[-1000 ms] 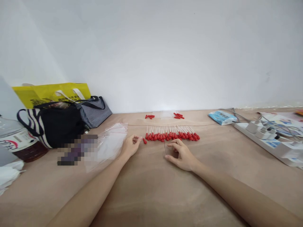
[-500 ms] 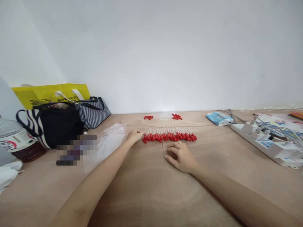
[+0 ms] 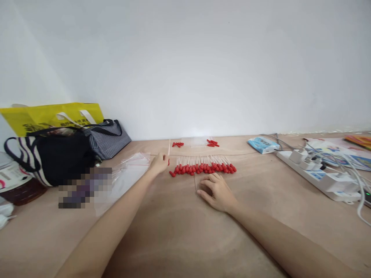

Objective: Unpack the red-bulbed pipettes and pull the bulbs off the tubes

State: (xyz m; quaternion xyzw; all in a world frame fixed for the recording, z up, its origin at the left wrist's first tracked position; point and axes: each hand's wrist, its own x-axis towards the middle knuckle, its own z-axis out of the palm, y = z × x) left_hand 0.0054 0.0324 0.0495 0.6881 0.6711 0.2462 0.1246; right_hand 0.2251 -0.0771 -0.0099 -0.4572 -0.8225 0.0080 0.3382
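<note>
A row of clear droppers with red rubber bulbs (image 3: 203,168) lies across the table, thin tubes pointing toward the wall and bulbs toward me. Left of the row, my left hand (image 3: 159,163) is closed on a single dropper (image 3: 169,148). Its tube stands up above my fingers and a bit of red shows beside them. My right hand (image 3: 216,191) rests on the table just below the row, thumb and fingers apart and loosely curved. A thin dark line by its thumb cannot be made out.
Two small groups of red-bulbed pieces (image 3: 177,144) lie near the wall, with clear plastic (image 3: 198,141) between them. Clear zip bags (image 3: 127,173), a black bag (image 3: 63,158) and a bottle (image 3: 23,189) stand left. A blue packet (image 3: 263,145) and power strip (image 3: 319,175) lie right.
My left hand has moved slightly left and up from the row's left end, now with a dropper in it. My right hand stays by the row; the view has shifted slightly.
</note>
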